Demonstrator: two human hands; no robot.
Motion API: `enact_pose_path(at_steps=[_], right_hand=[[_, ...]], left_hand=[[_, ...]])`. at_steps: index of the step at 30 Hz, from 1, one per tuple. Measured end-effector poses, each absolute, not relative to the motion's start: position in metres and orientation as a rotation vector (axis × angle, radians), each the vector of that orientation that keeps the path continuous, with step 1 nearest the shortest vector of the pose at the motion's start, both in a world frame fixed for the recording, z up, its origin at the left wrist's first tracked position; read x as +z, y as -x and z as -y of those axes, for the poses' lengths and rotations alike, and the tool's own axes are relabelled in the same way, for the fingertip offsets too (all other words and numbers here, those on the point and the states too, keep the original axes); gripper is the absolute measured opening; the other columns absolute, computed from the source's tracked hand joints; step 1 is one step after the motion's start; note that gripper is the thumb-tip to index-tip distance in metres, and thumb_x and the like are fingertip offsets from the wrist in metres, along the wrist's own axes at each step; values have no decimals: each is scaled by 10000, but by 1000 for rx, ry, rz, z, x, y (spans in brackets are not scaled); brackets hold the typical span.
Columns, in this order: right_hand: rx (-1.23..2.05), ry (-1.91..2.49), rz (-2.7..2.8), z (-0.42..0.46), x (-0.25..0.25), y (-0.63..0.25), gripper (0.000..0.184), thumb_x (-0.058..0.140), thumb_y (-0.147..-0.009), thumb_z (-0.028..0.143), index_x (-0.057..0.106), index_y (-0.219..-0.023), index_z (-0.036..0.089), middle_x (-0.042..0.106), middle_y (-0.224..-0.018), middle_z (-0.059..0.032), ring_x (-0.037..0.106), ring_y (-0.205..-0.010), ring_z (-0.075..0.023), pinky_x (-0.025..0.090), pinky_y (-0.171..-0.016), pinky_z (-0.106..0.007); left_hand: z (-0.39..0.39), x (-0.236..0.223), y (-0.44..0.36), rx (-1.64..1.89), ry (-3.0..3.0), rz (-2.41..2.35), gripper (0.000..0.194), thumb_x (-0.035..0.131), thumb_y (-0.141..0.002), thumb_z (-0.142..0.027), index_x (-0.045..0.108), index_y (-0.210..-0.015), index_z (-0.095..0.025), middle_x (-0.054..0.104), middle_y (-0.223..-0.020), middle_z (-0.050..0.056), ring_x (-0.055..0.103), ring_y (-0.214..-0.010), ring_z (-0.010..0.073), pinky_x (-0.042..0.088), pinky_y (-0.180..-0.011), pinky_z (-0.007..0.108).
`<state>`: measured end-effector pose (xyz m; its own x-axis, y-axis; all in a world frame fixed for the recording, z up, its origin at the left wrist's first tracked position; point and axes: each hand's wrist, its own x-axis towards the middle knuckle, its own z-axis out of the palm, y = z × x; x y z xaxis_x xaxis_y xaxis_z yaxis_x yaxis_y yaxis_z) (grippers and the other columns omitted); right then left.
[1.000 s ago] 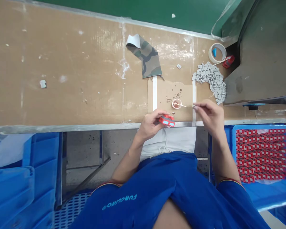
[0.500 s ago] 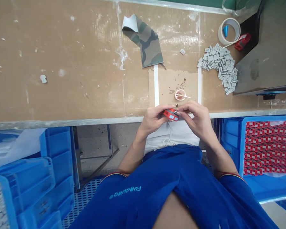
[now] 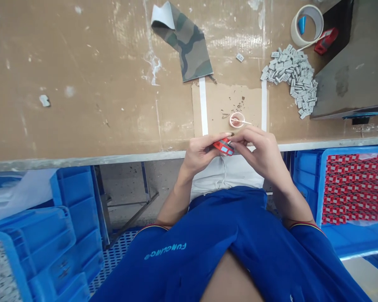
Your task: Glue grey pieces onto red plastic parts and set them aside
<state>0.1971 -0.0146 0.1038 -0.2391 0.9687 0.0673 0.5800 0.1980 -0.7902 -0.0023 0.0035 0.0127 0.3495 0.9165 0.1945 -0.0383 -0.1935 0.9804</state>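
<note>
My left hand point(image 3: 199, 154) and my right hand point(image 3: 258, 154) meet over the table's front edge, both pinched on a small red part with light blue panels point(image 3: 223, 147). The left fingers grip its left end; the right fingertips press on its right end. Just beyond the hands, a small round cup point(image 3: 237, 120) with a thin white stick lying across it sits on a taped-down cardboard patch point(image 3: 229, 105). A heap of small grey pieces point(image 3: 292, 77) lies further back to the right.
A camouflage cloth strip point(image 3: 189, 48) lies at the back of the brown table point(image 3: 82, 84). A tape roll point(image 3: 305, 23) and a red item point(image 3: 325, 40) sit by a dark box point(image 3: 355, 71). Blue crates stand left point(image 3: 50, 226); a right crate point(image 3: 353, 184) holds several red parts.
A second ago my right hand held the stick at the cup; it has left the stick there and joined my left hand on the red part. The view has tilted down slightly.
</note>
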Motion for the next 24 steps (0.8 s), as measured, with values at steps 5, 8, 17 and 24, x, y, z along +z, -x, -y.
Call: enact_pose_path(at_steps=[5,8,17,24], right_hand=[[1126,1388,1690,15,98,-204,36,729,-955,219,740,-924,204,769,-904,-24,702,-802,-159,558,-744,-288],[1189,1376,1684,14,100,-207,91,729,-961,256,734,-888,200,772,-904,-31,706,-814,-166,556,-751,-297],[929,1455,1932,16,104,-198,230,644,-1002,191,644,-772,193,672,-844,-28,618,-770,-150,458,-708,-291],[817,1482,1874,28,93,-190,236,568,-1045,201,626,-816,208,538,-788,-2,504,-682,-125,398,-650,-283]], left_hand=[[-6,14,2,1075,-1469,-760,416,843,-880,-280,785,-1291,-301,844,-1176,56,827,-1006,216,685,-908,322],[-6,13,3,1052,-1467,-770,395,830,-892,-280,789,-1284,-295,843,-1180,59,828,-1028,229,692,-926,343],[-6,14,7,1014,-1527,-792,379,840,-874,-222,810,-1245,-290,850,-1147,56,830,-995,214,680,-905,307],[-5,15,5,1022,-1489,-825,386,862,-856,-240,814,-1235,-298,857,-1091,40,827,-946,208,684,-878,315]])
